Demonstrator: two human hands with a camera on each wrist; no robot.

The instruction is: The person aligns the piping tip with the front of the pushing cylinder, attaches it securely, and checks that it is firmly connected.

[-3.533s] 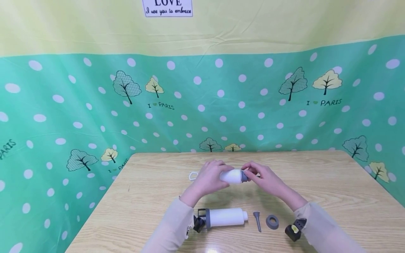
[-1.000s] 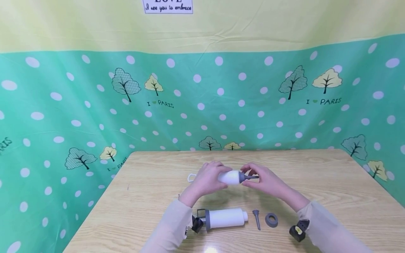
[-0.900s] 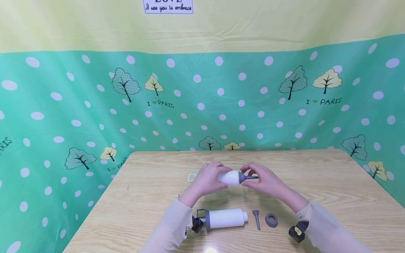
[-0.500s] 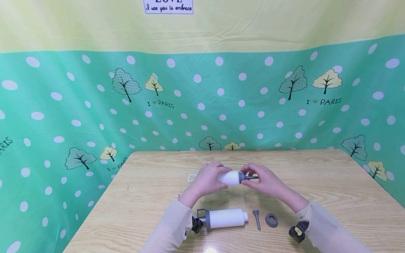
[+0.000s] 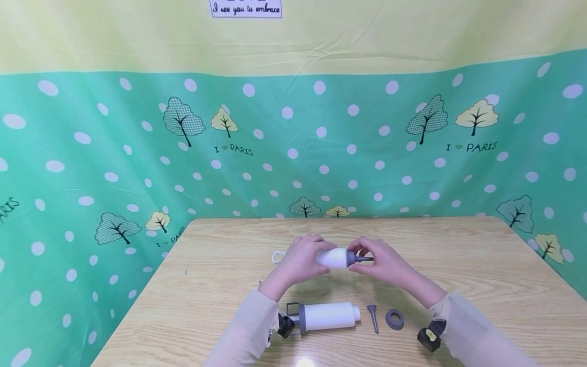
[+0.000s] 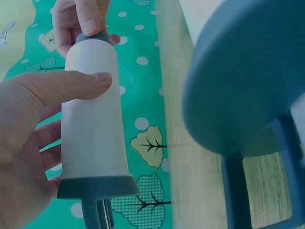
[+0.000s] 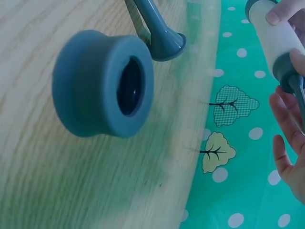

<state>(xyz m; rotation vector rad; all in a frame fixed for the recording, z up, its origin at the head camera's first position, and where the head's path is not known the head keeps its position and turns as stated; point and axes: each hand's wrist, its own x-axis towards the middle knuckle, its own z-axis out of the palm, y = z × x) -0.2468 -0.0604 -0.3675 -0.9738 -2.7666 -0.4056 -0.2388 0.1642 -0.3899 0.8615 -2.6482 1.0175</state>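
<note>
My left hand (image 5: pixel 300 260) grips a white plastic tube (image 5: pixel 333 258), held sideways above the table. In the left wrist view the thumb lies across this tube (image 6: pixel 93 133), and its other end has a grey flange (image 6: pixel 95 187). A white loop handle (image 5: pixel 277 257) shows left of that hand. At the tube's right end, my right hand (image 5: pixel 385 261) pinches a grey collar (image 5: pixel 351 258) between thumb and fingers. A thin grey nozzle (image 5: pixel 365 259) points out from the collar toward the palm. In the right wrist view the nozzle (image 7: pixel 299 91) is partly cut off by the frame edge.
A second white tube (image 5: pixel 330 315) with a grey flange and handle lies on the wooden table (image 5: pixel 206 290), nearer the person. To its right lie a loose grey nozzle (image 5: pixel 373 318) and a grey ring (image 5: pixel 395 319). A patterned green curtain (image 5: pixel 257 193) hangs behind the table.
Since the oldest frame, my right hand's fingers have shifted on the grey collar, and the thin nozzle now shows past them. My left hand holds the tube in nearly the same place.
</note>
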